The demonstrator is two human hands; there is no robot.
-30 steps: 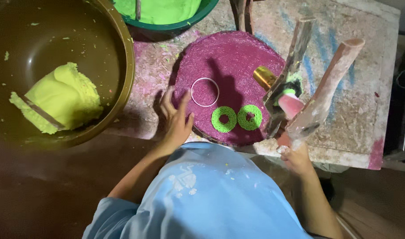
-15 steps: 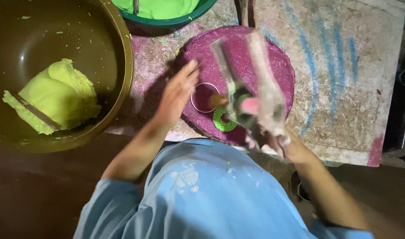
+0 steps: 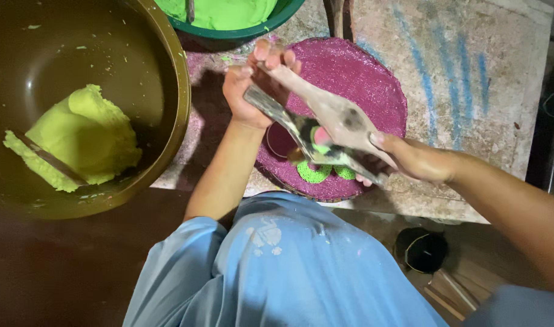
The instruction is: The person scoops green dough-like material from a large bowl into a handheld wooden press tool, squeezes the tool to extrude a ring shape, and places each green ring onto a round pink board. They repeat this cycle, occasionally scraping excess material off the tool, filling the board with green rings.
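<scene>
Head view: both hands grip a long wooden press (image 3: pixel 325 124) over the purple tray (image 3: pixel 374 85). The left hand (image 3: pixel 256 82) closes on its far end, the right hand (image 3: pixel 413 158) on the near end. It slants upper-left to lower-right, just above two green rings (image 3: pixel 325 172).

A single view, from a camera worn on the person's head, looks almost straight down from close range. The person's blue-clad lap (image 3: pixel 283 266) fills the lower centre of the frame. Both forearms reach upward from there to a round purple tray (image 3: pixel 374 79) at upper centre. A large brown bowl (image 3: pixel 168 79) fills the upper left.
</scene>
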